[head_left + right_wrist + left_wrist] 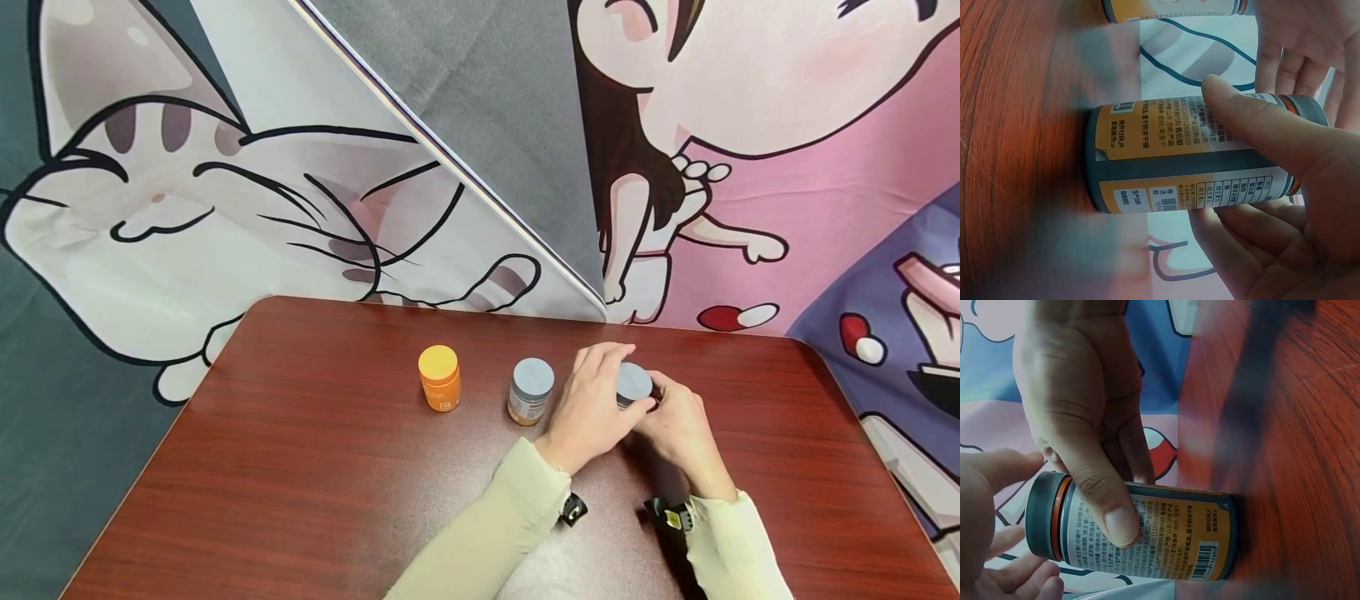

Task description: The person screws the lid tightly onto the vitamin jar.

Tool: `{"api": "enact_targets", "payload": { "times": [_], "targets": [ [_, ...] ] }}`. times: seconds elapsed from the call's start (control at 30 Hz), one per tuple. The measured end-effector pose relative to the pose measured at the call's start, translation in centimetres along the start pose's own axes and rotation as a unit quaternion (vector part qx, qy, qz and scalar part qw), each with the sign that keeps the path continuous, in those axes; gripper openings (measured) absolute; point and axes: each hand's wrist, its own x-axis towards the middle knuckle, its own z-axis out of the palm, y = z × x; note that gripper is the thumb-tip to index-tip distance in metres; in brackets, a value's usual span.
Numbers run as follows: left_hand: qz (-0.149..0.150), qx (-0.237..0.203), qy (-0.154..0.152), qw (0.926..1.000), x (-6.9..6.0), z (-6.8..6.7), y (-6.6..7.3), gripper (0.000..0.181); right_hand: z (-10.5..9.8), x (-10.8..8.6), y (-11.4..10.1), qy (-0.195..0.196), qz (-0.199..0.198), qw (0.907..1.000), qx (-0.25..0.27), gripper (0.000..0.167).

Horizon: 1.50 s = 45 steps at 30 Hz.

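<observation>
A supplement bottle with a grey lid (633, 382) stands upright on the table between both hands. Its orange-and-white label (1147, 134) carries printed text, a table and a barcode. My right hand (681, 429) grips the bottle's body, with its thumb (1119, 519) along one side and its fingers (1235, 240) on the other. Around the lid, my left hand (596, 408) has its thumb and fingers spread; I see no clear pinch on the lid (1044, 515). Left of that hand stands a second grey-lidded bottle (531, 392).
An orange bottle with a yellow lid (440, 379) stands farther left on the reddish-brown wooden table (300, 467). Behind the table's back edge hangs a backdrop (495, 100) printed with cartoon figures. Wrist cameras (573, 508) are strapped below both hands.
</observation>
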Motion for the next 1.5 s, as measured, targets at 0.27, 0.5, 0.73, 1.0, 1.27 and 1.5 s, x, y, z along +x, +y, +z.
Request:
{"api": "enact_targets", "payload": {
  "times": [0.27,0.5,0.73,1.0,1.27,1.5],
  "targets": [
    [-0.010,0.015,0.008,0.9998,0.09,0.20,0.20,0.068,0.00,0.02,0.05,-0.002,0.003,1.0000,0.001,0.037],
    [-0.015,0.022,0.006,0.9996,0.14,0.30,0.37,0.066,0.02,0.05,0.04,-0.007,0.009,0.9999,0.005,0.036],
    [-0.003,0.014,-0.011,0.9998,0.26,0.05,0.26,0.055,0.00,0.00,0.04,-0.003,-0.001,1.0000,0.000,0.035],
    [0.012,0.003,-0.024,0.9996,0.17,-0.07,0.14,0.055,0.00,0.02,-0.09,-0.013,0.011,0.9998,0.006,0.041],
    [-0.004,0.015,0.019,0.9997,-0.16,0.21,0.44,0.061,-0.01,0.06,-0.19,-0.012,0.016,0.9998,0.000,0.036],
    [-0.035,0.039,0.012,0.9985,-0.13,0.18,0.92,0.062,-0.06,0.00,-0.20,-0.012,0.017,0.9998,0.000,0.037]
  ]
}}
